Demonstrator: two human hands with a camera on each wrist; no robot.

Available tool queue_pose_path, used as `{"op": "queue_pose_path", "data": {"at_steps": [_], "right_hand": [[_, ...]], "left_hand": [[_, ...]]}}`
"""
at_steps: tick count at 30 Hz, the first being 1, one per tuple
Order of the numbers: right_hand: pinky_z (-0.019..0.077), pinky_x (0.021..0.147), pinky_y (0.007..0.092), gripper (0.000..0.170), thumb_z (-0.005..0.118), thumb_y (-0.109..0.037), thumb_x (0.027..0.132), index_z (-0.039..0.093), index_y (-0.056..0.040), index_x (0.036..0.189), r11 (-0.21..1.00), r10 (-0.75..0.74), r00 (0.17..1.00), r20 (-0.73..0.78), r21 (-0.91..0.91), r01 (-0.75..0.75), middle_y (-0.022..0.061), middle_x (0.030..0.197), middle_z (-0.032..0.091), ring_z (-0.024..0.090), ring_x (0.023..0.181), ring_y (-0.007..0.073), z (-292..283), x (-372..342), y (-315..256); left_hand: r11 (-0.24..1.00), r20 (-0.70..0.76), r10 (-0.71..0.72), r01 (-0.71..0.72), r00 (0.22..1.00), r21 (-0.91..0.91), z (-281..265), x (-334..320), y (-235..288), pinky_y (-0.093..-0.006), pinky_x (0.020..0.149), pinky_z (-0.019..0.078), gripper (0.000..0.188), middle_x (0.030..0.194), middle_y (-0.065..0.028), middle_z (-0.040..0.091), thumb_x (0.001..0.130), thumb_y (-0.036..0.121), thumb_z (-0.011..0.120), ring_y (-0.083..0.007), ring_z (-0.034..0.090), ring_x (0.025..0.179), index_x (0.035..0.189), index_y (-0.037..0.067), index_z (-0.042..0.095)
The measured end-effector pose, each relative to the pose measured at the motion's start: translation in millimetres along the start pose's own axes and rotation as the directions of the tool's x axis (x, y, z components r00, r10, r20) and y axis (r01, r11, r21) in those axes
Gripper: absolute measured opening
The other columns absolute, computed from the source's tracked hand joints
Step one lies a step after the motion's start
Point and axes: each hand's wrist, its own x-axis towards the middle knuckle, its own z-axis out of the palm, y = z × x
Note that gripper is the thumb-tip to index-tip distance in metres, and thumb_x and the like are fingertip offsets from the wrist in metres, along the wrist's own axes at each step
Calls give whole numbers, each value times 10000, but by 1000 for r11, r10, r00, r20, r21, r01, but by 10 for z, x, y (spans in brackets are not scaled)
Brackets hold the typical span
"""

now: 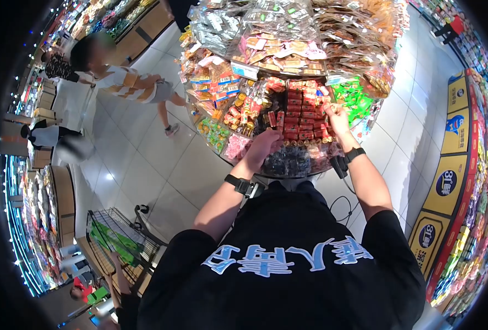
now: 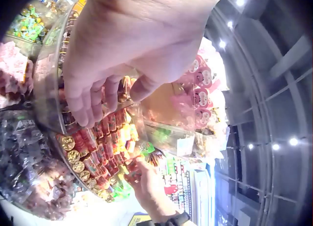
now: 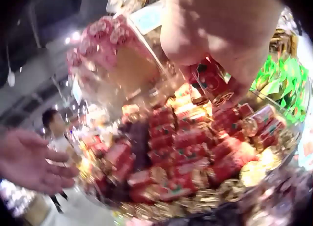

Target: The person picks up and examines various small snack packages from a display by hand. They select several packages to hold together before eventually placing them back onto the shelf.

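Note:
My right hand [image 1: 338,116] pinches a red candy roll [image 3: 210,80] with gold ends, just above the right side of the bin. Below it, red-wrapped candy rolls [image 1: 305,114] lie in neat stacked rows, their gold ends facing the front rim in the left wrist view. My left hand [image 1: 264,147] hovers at the bin's front left. Its fingers [image 2: 97,101] are loosely bent with nothing visible in them. Close beside this hand, a dark gap [image 3: 139,145] runs between the rows and some looser red rolls [image 3: 116,157].
Green-wrapped sweets [image 1: 353,99] fill the compartment on the right, dark packets [image 1: 293,159] the one in front. Bagged snacks [image 1: 279,33] rise behind. A person [image 1: 128,82] walks past on the left, with a shopping cart [image 1: 123,236] nearer me. Shelving [image 1: 442,181] lines the right.

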Motion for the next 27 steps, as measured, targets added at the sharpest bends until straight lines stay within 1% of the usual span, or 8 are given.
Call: {"op": "queue_pose_path", "data": {"at_steps": [1, 2, 6, 7, 11, 18, 21, 27], "right_hand": [[452, 549, 250, 118, 555, -167, 963, 630, -78, 944, 872, 141, 969, 201, 438, -218, 18, 784, 641, 595, 659, 114, -27, -128, -137], [449, 542, 247, 128, 551, -171, 963, 633, -75, 937, 823, 183, 958, 221, 499, -273, 19, 778, 641, 589, 649, 113, -1, -323, -431], [443, 518, 241, 168, 534, -199, 973, 636, -66, 965, 727, 241, 893, 380, 538, -425, 21, 796, 646, 574, 635, 105, 0, -829, -1054], [437, 485, 236, 162, 577, -202, 951, 641, -60, 994, 614, 301, 883, 361, 635, -469, 28, 782, 652, 560, 596, 100, 53, -893, -1096], [350, 422, 183, 124, 559, -223, 971, 582, -103, 951, 502, 257, 807, 532, 640, -582, -29, 743, 568, 495, 566, 44, -9, -1040, -1021], [392, 437, 178, 147, 526, -246, 983, 576, -109, 974, 607, 300, 822, 485, 567, -557, -20, 857, 635, 571, 622, 62, -225, -1161, -1405], [351, 398, 204, 191, 493, -249, 986, 589, -89, 1025, 636, 297, 819, 491, 538, -553, 30, 868, 661, 501, 528, 47, -460, -1117, -1335], [333, 387, 218, 221, 494, -238, 987, 577, -48, 1064, 705, 190, 842, 505, 526, -475, 59, 843, 648, 427, 440, 59, -878, -1040, -1209]], "left_hand": [[996, 32, 30, -32, 999, 86, 97, 30, 71, -307, 920, 453, 244, 1137, -82, 600, 972, 181, 479, -183, 575, 1076, 1164, 49, 552], [983, 69, 57, -68, 996, 170, 194, 45, 134, -305, 929, 446, 239, 1152, -79, 593, 975, 176, 482, -179, 568, 1090, 1169, 55, 551], [843, 176, 371, -410, 912, 348, 570, 148, 197, -320, 919, 490, 493, 1259, -107, 510, 890, 41, 623, -169, 567, 1104, 1342, 28, 426], [826, 302, 393, -478, 868, 297, 630, 169, 258, -353, 1011, 453, 628, 1388, -128, 412, 864, 21, 662, -198, 499, 1222, 1411, 46, 355], [722, 379, 457, -585, 805, 370, 871, 250, 315, -337, 1028, 443, 604, 1395, -114, 442, 894, 42, 649, -199, 457, 1279, 1425, 50, 361], [934, 332, 333, -357, 883, 14, 1075, 282, 411, -384, 1044, 439, 425, 1252, -141, 573, 954, 93, 565, -234, 566, 1173, 1346, -17, 442], [930, 240, 339, -287, 910, -227, 1083, 365, 374, -421, 1057, 437, 366, 1252, -200, 583, 1025, 176, 399, -297, 576, 1168, 1281, -68, 493], [868, 257, 318, -171, 913, -466, 1288, 441, 317, -438, 1097, 384, 436, 1287, -256, 554, 995, 197, 425, -337, 536, 1222, 1286, -127, 457]]}}
